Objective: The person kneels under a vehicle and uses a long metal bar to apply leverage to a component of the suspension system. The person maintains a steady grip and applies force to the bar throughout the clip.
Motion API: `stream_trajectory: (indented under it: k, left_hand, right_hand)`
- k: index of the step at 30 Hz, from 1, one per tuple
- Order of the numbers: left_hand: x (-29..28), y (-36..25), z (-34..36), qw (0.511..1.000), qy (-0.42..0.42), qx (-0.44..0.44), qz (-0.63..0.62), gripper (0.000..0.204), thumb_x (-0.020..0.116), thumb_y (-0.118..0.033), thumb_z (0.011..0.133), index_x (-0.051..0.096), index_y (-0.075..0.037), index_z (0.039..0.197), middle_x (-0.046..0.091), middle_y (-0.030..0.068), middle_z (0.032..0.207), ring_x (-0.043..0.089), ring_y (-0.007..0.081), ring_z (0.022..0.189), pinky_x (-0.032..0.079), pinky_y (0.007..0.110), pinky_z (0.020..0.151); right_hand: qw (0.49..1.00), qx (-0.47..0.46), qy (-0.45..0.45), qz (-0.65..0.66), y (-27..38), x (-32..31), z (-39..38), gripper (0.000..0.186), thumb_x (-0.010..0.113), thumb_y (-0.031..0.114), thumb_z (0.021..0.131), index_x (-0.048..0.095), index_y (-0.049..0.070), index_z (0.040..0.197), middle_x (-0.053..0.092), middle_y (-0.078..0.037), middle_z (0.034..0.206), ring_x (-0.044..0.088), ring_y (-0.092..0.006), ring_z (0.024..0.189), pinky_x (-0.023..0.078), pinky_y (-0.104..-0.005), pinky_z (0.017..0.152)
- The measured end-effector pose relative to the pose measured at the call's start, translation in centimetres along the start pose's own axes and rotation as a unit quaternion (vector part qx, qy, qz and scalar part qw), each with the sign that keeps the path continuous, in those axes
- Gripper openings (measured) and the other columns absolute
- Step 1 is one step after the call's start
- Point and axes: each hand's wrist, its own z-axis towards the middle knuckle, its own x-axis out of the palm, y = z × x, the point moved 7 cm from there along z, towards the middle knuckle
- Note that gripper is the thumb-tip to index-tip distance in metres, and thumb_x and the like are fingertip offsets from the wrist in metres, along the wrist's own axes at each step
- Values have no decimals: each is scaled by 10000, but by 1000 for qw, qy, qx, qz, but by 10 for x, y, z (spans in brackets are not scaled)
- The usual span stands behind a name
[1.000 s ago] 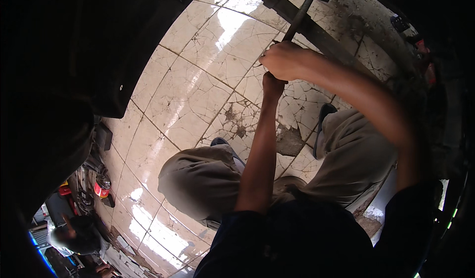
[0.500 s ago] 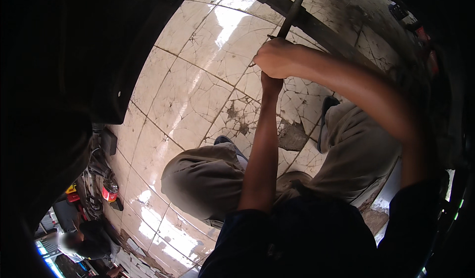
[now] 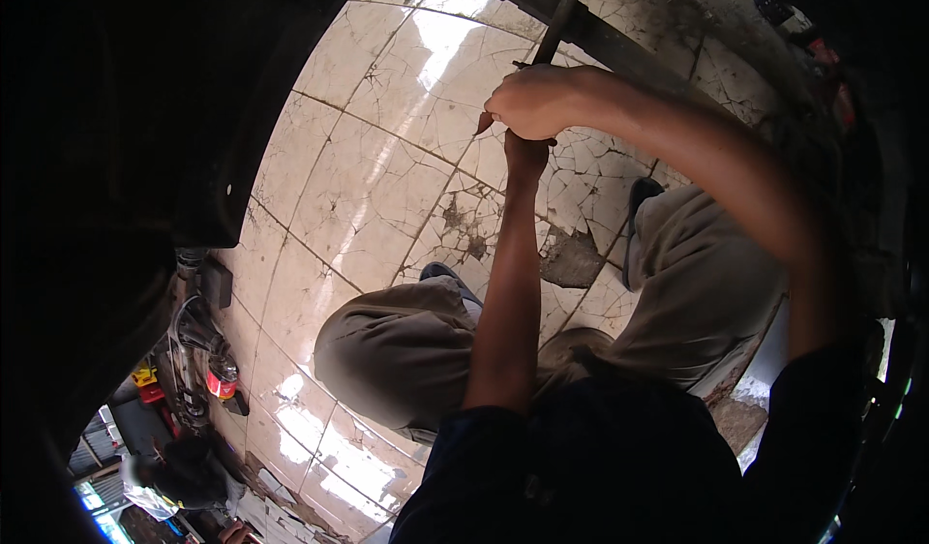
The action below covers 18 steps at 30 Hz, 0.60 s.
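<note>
A dark metal rod (image 3: 563, 21) slants down from the top of the view toward my two hands. My right hand (image 3: 534, 104) is closed at its lower end, knuckles up, the forearm reaching across from the right. Just below, my left hand (image 3: 526, 155) comes up from underneath and touches the right one. Most of its fingers are hidden, so I cannot tell what it grips. One fingertip (image 3: 485, 123) sticks out at the left of the joined hands; which hand it belongs to is unclear.
Behind the rod runs a thick dark bar (image 3: 600, 45). Dark bodywork (image 3: 106, 108) fills the left side. Cracked floor tiles (image 3: 387, 166) lie below, with a broken patch (image 3: 571, 258) between my feet. Another person (image 3: 189, 471) and workshop items (image 3: 221, 381) show at the lower left.
Both hands have shifted slightly up and left in the view, still together at the rod's end. A fingertip now points out and down at their left side.
</note>
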Motion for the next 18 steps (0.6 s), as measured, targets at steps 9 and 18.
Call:
stream_trajectory:
  k: [9, 18]
  left_hand:
    - [-1, 2, 2, 999, 12, 22, 30, 198, 576, -18, 741, 581, 28, 934, 644, 136, 770, 628, 200, 717, 476, 333, 637]
    - [3, 4, -3, 999, 21, 11, -46, 132, 477, -65, 810, 559, 19, 870, 613, 111, 700, 625, 211, 648, 472, 307, 604]
  right_hand:
    - [999, -8, -36, 4, -4, -5, -6, 345, 420, 81, 819, 597, 76, 1115, 624, -167, 1010, 592, -303, 949, 464, -386, 823]
    - [993, -64, -92, -41, -10, 0, 3, 271, 581, 198, 792, 640, 79, 1029, 653, -127, 897, 612, -301, 870, 481, -382, 778]
